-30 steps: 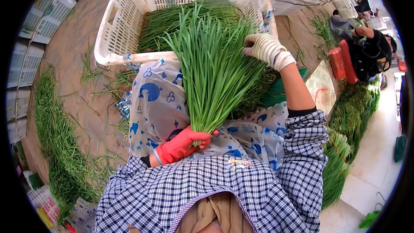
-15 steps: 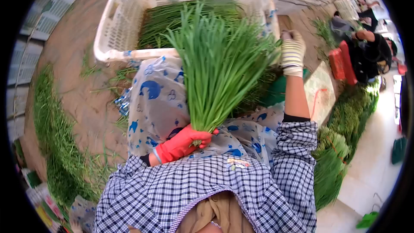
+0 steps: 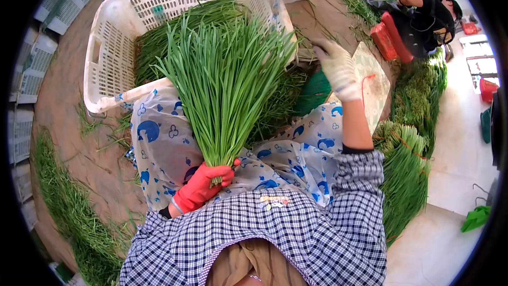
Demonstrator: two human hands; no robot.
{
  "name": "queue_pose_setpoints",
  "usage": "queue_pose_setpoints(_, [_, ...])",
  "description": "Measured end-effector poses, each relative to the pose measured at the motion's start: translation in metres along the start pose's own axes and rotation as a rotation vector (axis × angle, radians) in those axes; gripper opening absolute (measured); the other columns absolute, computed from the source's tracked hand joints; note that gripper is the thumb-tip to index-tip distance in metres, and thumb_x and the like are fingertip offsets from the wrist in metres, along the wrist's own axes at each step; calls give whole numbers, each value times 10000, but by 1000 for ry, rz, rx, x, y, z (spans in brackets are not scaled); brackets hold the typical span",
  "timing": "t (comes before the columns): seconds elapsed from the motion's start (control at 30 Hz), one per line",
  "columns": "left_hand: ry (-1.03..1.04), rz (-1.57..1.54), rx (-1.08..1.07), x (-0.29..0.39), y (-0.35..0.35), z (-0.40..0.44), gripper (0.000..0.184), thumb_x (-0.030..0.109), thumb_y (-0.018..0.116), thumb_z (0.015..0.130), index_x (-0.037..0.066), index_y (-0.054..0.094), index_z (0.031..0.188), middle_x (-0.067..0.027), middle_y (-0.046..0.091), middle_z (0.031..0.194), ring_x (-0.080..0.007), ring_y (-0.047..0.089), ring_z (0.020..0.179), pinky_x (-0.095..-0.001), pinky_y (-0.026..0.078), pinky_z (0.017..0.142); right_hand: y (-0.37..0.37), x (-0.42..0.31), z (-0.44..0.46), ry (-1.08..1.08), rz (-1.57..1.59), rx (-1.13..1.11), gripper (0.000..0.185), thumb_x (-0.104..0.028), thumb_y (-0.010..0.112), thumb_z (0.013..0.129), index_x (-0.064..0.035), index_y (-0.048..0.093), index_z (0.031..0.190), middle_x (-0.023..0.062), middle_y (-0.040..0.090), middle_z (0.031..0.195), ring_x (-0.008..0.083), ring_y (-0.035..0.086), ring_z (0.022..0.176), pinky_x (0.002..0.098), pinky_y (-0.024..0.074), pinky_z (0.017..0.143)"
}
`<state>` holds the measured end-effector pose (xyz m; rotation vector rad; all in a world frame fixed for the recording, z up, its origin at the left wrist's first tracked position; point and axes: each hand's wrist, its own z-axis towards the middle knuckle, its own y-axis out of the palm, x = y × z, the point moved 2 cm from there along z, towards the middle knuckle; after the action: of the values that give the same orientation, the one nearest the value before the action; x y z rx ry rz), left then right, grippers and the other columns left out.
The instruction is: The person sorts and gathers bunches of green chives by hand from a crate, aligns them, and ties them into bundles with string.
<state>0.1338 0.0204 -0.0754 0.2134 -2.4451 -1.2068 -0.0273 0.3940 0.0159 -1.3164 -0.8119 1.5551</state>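
My left hand (image 3: 203,184), in a red rubber glove, is closed round the base of a large bunch of green garlic chives (image 3: 225,90). The cut ends poke out below its fingers, and the long leaves fan upward and away from me. To the right of the leaf tips is my right hand (image 3: 338,71), in a pale knitted glove and slightly blurred. Its fingers stretch to the left, and I see nothing held in them. Beyond the bunch, a white plastic crate (image 3: 98,69) holds more chives (image 3: 153,53).
A clear plastic sheet with blue whales (image 3: 159,137) covers my lap. Tied chive bundles (image 3: 405,180) lie to the right beside a pale board (image 3: 373,82). Loose greens (image 3: 63,196) are heaped at left. A person (image 3: 431,18) sits at upper right near a red stool (image 3: 389,37).
The view has shifted, so the crate and bunch appear further left. My right hand has turned, its fingers now pointing left instead of up. The left hand keeps its hold on the chives.
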Motion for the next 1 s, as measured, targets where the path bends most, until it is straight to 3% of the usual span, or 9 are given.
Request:
queue_pose_setpoints(0.23, [71,-4,28,-2,-5,5,384,59,639,827,-6,538,1191,-55,623,1060,-82,472,645,-237,388,588,58,-6,57,-115,-331,-347,210,-123,632,839,-89,671,1042,178,652,995,368,630,940,449,501,820])
queue_pose_setpoints(0.4, [30,13,9,2,3,1,382,68,642,829,8,533,1191,-48,611,1096,-80,465,646,-238,385,586,72,-9,56,-113,-518,-360,137,-58,626,802,-34,658,933,196,664,966,369,653,902,448,529,772])
queue_pose_setpoints(0.53, [4,10,0,0,-3,2,388,74,640,828,2,532,1193,-51,609,1101,-94,462,637,-249,388,589,61,15,52,226,-527,-230,217,-118,514,879,-11,655,1004,228,662,1052,375,653,950,439,538,803])
queue_pose_setpoints(0.6, [-2,11,-4,2,1,2,389,71,640,824,1,533,1192,-52,609,1095,-97,462,633,-251,388,589,50,57,41,416,-281,36,238,-177,547,852,-36,657,1009,206,671,1043,386,638,982,467,507,857])
queue_pose_setpoints(0.67, [0,8,-2,3,5,1,391,69,639,820,-1,534,1190,-54,610,1090,-101,461,629,-252,388,589,31,86,35,405,-444,-159,259,-234,559,839,-71,656,1014,197,661,1083,393,626,1004,479,483,894])
queue_pose_setpoints(0.73, [57,28,26,4,9,1,347,82,620,828,-34,549,1148,-20,551,751,-97,453,586,-233,358,545,14,84,24,392,-533,-251,271,-189,559,841,-101,631,1086,190,616,1194,384,591,1082,463,472,915])
queue_pose_setpoints(0.87, [-8,17,-2,-1,-3,2,406,61,638,814,-4,530,1199,-61,610,1084,-108,457,625,-252,394,590,-20,-22,-8,-168,-341,68,572,-60,664,709,-129,544,1264,152,538,1296,359,531,1166,438,431,988])
queue_pose_setpoints(0.93, [9,17,-23,3,4,1,412,50,633,815,6,525,1210,-64,609,1085,-108,463,642,-247,402,595,-25,-115,-24,-320,-314,-193,654,-76,706,633,-112,546,1265,152,542,1279,336,530,1167,427,402,1031])
queue_pose_setpoints(1.0, [6,-11,-24,5,4,-1,413,30,623,821,17,517,1219,-66,607,1102,-107,473,663,-238,407,601,10,-162,-60,-795,-248,-325,587,-142,652,706,-130,542,1282,115,519,1329,289,461,1274,503,302,1115])
